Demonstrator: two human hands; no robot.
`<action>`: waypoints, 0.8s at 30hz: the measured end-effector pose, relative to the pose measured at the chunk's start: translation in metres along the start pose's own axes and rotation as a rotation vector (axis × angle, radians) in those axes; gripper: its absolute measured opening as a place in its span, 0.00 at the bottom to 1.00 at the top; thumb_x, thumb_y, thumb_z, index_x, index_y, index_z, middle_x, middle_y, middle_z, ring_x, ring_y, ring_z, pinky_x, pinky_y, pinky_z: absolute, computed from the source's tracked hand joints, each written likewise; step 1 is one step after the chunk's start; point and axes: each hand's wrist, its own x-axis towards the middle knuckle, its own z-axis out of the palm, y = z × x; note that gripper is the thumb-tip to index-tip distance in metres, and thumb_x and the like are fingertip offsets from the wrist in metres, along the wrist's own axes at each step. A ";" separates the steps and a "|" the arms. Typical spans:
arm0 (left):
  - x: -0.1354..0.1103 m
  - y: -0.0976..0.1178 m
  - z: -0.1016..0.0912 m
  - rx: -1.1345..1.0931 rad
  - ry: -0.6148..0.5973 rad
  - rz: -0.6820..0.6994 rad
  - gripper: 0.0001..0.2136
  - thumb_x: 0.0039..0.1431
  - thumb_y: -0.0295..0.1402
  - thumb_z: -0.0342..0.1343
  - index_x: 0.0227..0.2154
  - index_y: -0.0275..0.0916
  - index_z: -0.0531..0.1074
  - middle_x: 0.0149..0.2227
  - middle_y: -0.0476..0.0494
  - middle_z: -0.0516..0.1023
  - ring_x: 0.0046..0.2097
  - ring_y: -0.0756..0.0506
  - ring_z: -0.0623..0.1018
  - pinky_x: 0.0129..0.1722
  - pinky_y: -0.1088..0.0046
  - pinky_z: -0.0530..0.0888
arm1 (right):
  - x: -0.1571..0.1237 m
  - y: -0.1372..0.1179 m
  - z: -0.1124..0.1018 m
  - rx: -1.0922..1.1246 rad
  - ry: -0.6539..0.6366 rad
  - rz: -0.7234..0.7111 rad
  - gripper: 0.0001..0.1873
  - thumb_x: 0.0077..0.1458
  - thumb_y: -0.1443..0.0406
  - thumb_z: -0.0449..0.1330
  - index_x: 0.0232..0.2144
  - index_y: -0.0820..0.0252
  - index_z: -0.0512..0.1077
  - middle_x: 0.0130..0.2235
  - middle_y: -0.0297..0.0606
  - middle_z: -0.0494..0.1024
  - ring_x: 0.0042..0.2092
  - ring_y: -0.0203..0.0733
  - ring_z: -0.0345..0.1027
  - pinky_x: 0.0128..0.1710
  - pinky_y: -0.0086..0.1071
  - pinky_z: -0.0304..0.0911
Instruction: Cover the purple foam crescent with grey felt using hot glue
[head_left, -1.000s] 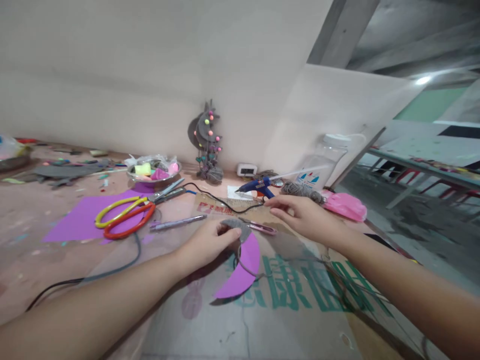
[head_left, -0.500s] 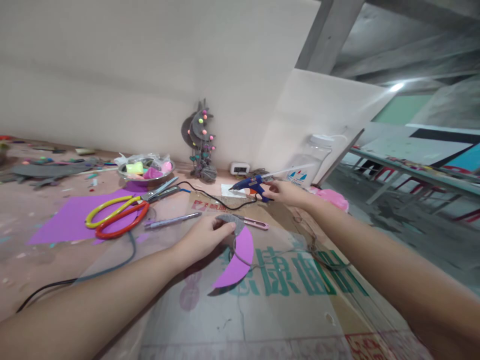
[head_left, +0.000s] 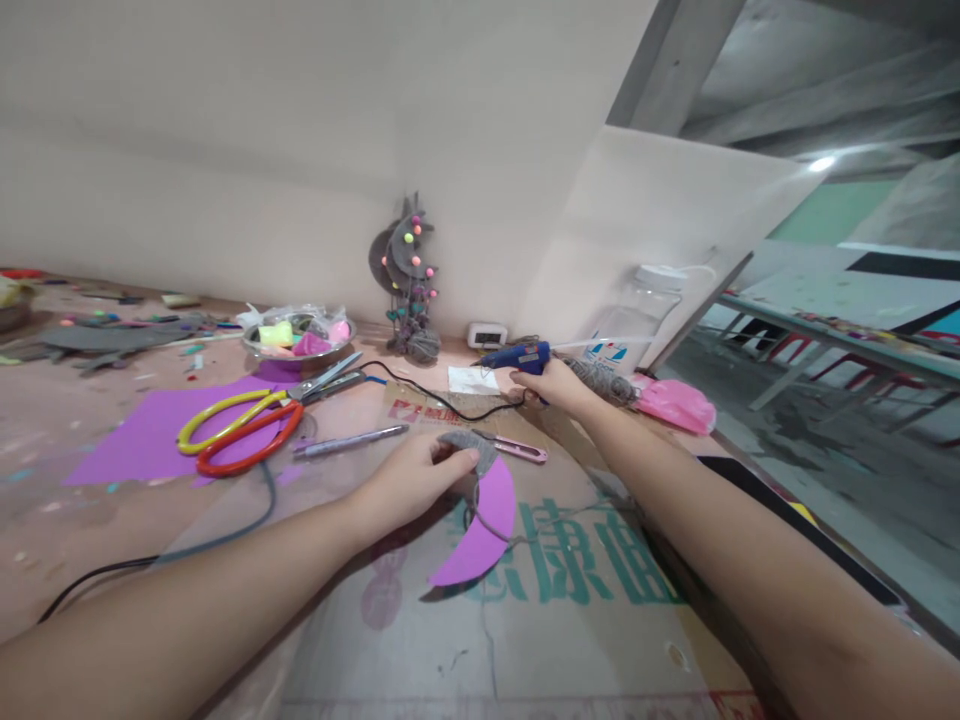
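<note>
In my left hand (head_left: 420, 475) is a purple paper crescent (head_left: 491, 515), pinched near its upper tip between thumb and fingers. Grey yarn (head_left: 471, 447) wraps that upper end, and a loose strand of it crosses the purple part. Farther back, my right hand (head_left: 556, 388) closes round the handle of a blue hot glue gun (head_left: 523, 356). The gun's nozzle points left above a white paper piece (head_left: 472, 380); the hand covers most of the grip. Just right of the crescent lies a pink utility knife (head_left: 517, 449).
Red-and-yellow-handled scissors (head_left: 251, 425) lie on purple paper (head_left: 135, 440), near a pen (head_left: 351, 440). Behind are a metal bowl (head_left: 259, 352), a grey moon ornament (head_left: 409, 260), a small clock (head_left: 487, 335) and a plastic jar (head_left: 645, 310). A black cord (head_left: 442, 400) crosses the cardboard (head_left: 585, 650).
My right hand has closed further round the glue gun's handle, and the gun has shifted slightly up and right. My left hand still holds the crescent in place. The view has turned slightly.
</note>
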 end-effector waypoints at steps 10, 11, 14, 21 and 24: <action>0.004 -0.007 0.001 -0.191 0.079 -0.043 0.12 0.55 0.38 0.52 0.21 0.37 0.62 0.17 0.56 0.61 0.18 0.55 0.59 0.18 0.79 0.54 | -0.074 -0.032 -0.044 0.265 0.060 -0.062 0.12 0.52 0.61 0.57 0.37 0.61 0.73 0.34 0.42 0.79 0.33 0.40 0.73 0.27 0.26 0.64; 0.005 -0.009 0.001 -0.211 0.090 -0.050 0.12 0.56 0.39 0.51 0.22 0.37 0.62 0.17 0.56 0.60 0.17 0.55 0.58 0.17 0.79 0.53 | -0.087 -0.034 -0.047 0.258 0.073 -0.062 0.12 0.51 0.60 0.58 0.36 0.61 0.73 0.33 0.41 0.79 0.33 0.40 0.72 0.28 0.27 0.64; 0.006 -0.015 0.000 -0.261 0.116 -0.058 0.13 0.55 0.41 0.51 0.24 0.38 0.61 0.17 0.57 0.60 0.16 0.56 0.58 0.16 0.79 0.53 | -0.121 -0.038 -0.047 0.215 0.078 -0.041 0.14 0.48 0.55 0.59 0.32 0.60 0.73 0.29 0.38 0.78 0.30 0.40 0.71 0.30 0.29 0.65; 0.007 -0.019 0.002 -0.301 0.141 -0.056 0.13 0.55 0.42 0.53 0.25 0.37 0.63 0.17 0.56 0.61 0.16 0.56 0.58 0.16 0.80 0.53 | -0.154 -0.024 -0.029 0.178 -0.071 -0.126 0.16 0.51 0.52 0.57 0.32 0.58 0.73 0.32 0.37 0.79 0.35 0.45 0.73 0.35 0.33 0.68; 0.007 -0.016 0.002 -0.244 0.166 -0.030 0.12 0.55 0.42 0.53 0.26 0.37 0.65 0.18 0.56 0.63 0.17 0.55 0.58 0.16 0.79 0.54 | -0.158 -0.017 -0.023 0.207 -0.143 -0.200 0.15 0.52 0.53 0.57 0.32 0.58 0.73 0.33 0.38 0.79 0.36 0.44 0.74 0.35 0.32 0.69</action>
